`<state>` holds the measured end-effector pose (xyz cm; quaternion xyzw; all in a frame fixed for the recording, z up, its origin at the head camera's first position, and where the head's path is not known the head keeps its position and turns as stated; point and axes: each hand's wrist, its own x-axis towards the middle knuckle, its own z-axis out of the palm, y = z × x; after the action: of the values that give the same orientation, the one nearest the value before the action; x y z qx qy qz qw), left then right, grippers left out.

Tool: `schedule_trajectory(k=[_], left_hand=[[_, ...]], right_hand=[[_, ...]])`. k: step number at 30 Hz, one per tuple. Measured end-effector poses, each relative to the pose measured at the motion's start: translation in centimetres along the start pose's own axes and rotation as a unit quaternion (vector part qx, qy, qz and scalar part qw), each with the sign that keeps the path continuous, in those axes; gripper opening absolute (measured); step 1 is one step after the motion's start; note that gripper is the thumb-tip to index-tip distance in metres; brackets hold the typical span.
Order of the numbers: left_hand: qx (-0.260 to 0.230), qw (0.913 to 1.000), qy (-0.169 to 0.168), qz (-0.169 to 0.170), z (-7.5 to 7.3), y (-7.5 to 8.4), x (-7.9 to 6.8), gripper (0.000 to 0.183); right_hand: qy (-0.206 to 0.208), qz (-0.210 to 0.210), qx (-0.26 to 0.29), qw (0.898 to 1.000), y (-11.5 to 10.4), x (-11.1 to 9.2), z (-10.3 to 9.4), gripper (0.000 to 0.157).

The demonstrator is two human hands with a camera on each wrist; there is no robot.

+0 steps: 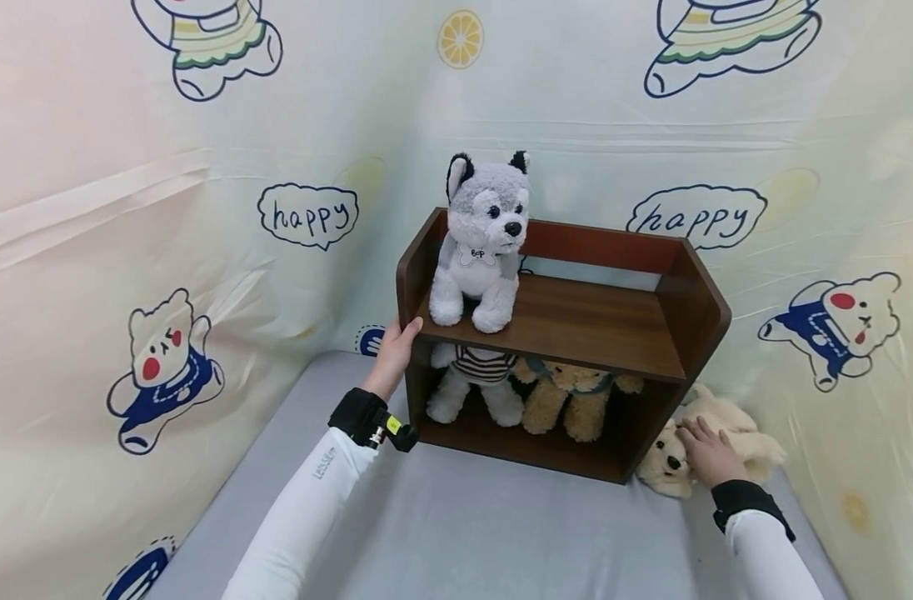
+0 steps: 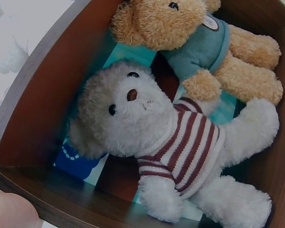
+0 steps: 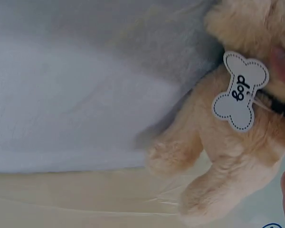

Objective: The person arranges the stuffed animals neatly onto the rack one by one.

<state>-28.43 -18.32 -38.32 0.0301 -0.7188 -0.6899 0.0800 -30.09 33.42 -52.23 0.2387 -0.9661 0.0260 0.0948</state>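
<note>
A dark brown two-tier wooden shelf (image 1: 591, 321) stands on the grey surface, turned slightly. My left hand (image 1: 394, 358) grips its left side panel, thumb at the front edge by the middle board. To the right of the shelf, my right hand (image 1: 710, 454) holds a beige plush dog (image 3: 228, 161) around the neck. The dog lies on its side, a bone-shaped "dog" tag (image 3: 240, 92) on its collar. A grey-and-white plush husky (image 1: 477, 242) sits on the upper tier, at the left. Below it are a white teddy bear (image 2: 133, 114) in a striped shirt and a tan teddy bear (image 2: 204, 52).
Pale fabric walls (image 1: 561, 100) with printed bears and "happy" bubbles enclose the grey padded surface (image 1: 501, 533) at the back and both sides. The dog lies between the shelf's right panel (image 1: 689, 308) and the right wall.
</note>
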Motion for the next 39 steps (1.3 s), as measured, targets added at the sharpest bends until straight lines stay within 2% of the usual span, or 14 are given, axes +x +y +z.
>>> schedule_trajectory(k=[2, 9, 13, 17, 21, 25, 27, 34, 39], left_hand=[[0.001, 1.0000, -0.001, 0.003, 0.0, 0.0, 0.0, 0.051], [-0.009, 0.9998, -0.008, 0.014, 0.0, 0.3, -0.3, 0.049], [-0.007, 0.9995, -0.009, 0.030, 0.0, 0.1, -0.1, 0.049], [-0.009, 0.9993, -0.014, 0.034, -0.1, 0.2, -0.1, 0.050], [-0.011, 0.9996, -0.010, 0.026, -0.1, 0.2, -0.2, 0.049], [-0.008, 0.9998, -0.009, 0.018, 0.0, 0.1, -0.2, 0.048], [-0.009, 0.9997, -0.011, 0.021, 0.1, 0.1, -0.3, 0.048], [-0.010, 0.9996, -0.009, 0.024, 0.1, 0.1, -0.5, 0.047], [-0.009, 0.9996, -0.008, 0.024, 0.0, 0.1, -0.5, 0.048]], right_hand=[[-0.009, -0.009, 0.002, 1.000, 0.1, 0.1, 0.0, 0.064], [-0.035, -0.026, 0.017, 0.999, 0.1, -0.2, -0.2, 0.055], [-0.042, -0.019, 0.014, 0.999, -0.2, -0.3, -0.3, 0.055], [-0.051, 0.014, 0.022, 0.998, -0.4, -0.4, 0.0, 0.061], [-0.029, 0.039, 0.048, 0.998, -0.6, -0.6, 0.7, 0.071], [-0.022, 0.058, 0.034, 0.998, -0.5, -1.0, 1.8, 0.088], [-0.023, 0.066, 0.021, 0.997, -0.4, -1.1, 2.2, 0.091], [0.012, 0.070, 0.006, 0.997, -0.4, -1.7, 2.7, 0.066], [0.026, 0.063, 0.014, 0.998, -0.4, -1.8, 2.7, 0.063]])
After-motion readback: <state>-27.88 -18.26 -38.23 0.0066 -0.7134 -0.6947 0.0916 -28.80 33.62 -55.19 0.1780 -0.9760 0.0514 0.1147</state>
